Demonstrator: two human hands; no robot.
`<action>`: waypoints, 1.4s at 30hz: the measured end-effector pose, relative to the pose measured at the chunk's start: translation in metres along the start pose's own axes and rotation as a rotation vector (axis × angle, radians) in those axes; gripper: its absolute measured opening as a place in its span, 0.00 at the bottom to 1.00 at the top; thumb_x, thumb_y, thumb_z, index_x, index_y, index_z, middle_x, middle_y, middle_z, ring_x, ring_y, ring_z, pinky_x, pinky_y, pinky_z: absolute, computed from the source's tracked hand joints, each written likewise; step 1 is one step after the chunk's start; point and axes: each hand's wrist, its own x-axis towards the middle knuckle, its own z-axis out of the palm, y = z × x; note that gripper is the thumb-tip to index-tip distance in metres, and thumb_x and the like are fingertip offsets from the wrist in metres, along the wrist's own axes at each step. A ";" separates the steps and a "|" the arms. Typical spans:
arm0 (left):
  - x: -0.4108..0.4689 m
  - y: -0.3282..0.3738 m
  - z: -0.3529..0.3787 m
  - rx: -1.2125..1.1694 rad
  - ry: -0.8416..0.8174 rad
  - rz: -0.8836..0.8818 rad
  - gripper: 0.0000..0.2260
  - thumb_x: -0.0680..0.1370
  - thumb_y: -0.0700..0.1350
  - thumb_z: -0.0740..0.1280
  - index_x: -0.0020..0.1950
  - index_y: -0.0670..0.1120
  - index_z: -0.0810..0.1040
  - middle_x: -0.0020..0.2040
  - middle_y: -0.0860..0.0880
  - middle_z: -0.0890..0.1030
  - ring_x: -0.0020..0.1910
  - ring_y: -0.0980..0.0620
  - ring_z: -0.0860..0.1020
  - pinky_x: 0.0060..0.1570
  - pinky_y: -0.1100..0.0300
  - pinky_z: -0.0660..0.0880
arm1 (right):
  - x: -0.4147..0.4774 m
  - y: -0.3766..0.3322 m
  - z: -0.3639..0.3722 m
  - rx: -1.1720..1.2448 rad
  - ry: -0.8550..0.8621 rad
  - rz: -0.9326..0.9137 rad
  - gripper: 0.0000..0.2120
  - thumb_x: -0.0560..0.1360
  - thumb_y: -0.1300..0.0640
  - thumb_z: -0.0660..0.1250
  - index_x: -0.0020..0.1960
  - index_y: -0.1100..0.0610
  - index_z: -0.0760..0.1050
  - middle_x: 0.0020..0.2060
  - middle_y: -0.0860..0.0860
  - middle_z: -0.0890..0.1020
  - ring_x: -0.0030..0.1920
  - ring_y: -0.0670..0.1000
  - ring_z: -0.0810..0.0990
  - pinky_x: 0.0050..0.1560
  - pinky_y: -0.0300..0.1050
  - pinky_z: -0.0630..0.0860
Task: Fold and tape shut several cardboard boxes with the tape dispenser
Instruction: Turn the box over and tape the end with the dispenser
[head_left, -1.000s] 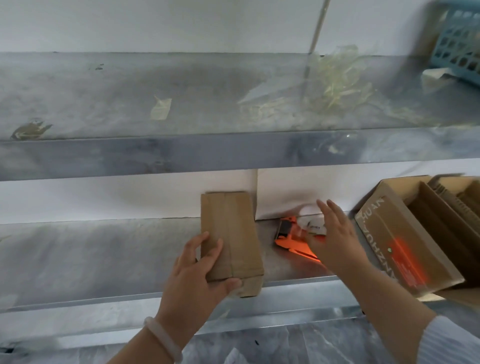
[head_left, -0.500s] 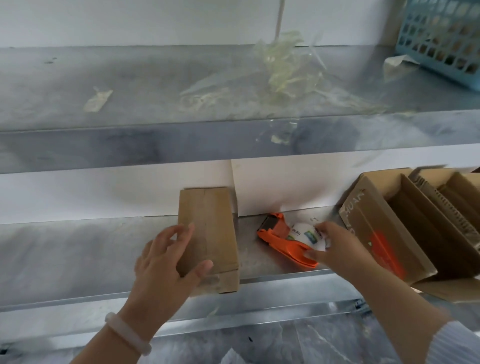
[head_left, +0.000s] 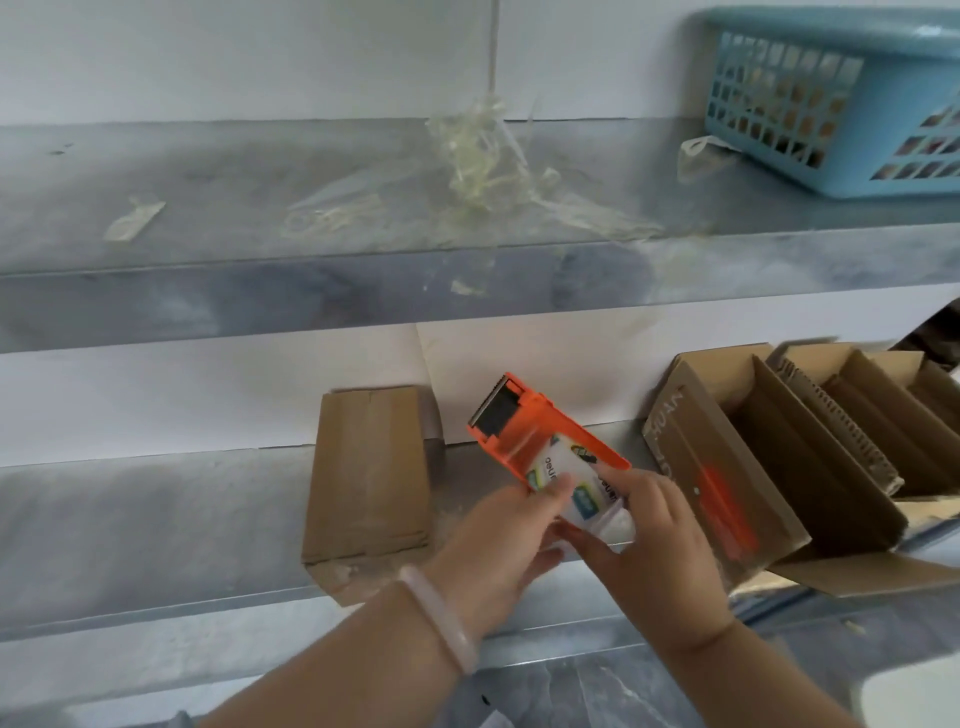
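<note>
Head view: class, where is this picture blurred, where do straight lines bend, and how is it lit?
Head view: left hand, right hand and orange plastic tape dispenser are motion-smeared; head view: grey metal shelf edge runs tilted, slightly bowed; head view: soft even light, faint shadows.

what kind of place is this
Likely a packing or storage corner: metal shelves littered with tape scraps, a closed cardboard box beside open cartons, and an orange tape dispenser in use.
</note>
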 end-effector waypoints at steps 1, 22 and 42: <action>0.003 0.002 0.005 -0.094 0.017 0.000 0.18 0.77 0.54 0.69 0.60 0.44 0.79 0.53 0.45 0.85 0.53 0.48 0.82 0.57 0.53 0.78 | -0.001 0.000 0.000 -0.026 0.033 -0.080 0.29 0.59 0.52 0.83 0.55 0.59 0.75 0.48 0.53 0.80 0.48 0.55 0.80 0.47 0.39 0.77; 0.003 0.012 -0.029 -0.173 -0.138 0.021 0.19 0.78 0.47 0.63 0.65 0.38 0.74 0.59 0.35 0.80 0.59 0.39 0.79 0.60 0.45 0.76 | 0.051 -0.013 -0.036 1.331 -0.611 0.883 0.19 0.83 0.53 0.55 0.67 0.64 0.72 0.50 0.58 0.84 0.48 0.57 0.84 0.47 0.51 0.82; -0.024 0.068 -0.081 -0.201 -0.042 0.160 0.16 0.80 0.47 0.62 0.63 0.39 0.77 0.40 0.43 0.81 0.40 0.45 0.81 0.46 0.49 0.80 | 0.070 -0.006 -0.049 1.189 -0.941 0.317 0.33 0.72 0.61 0.74 0.72 0.43 0.69 0.69 0.54 0.75 0.66 0.57 0.76 0.59 0.48 0.77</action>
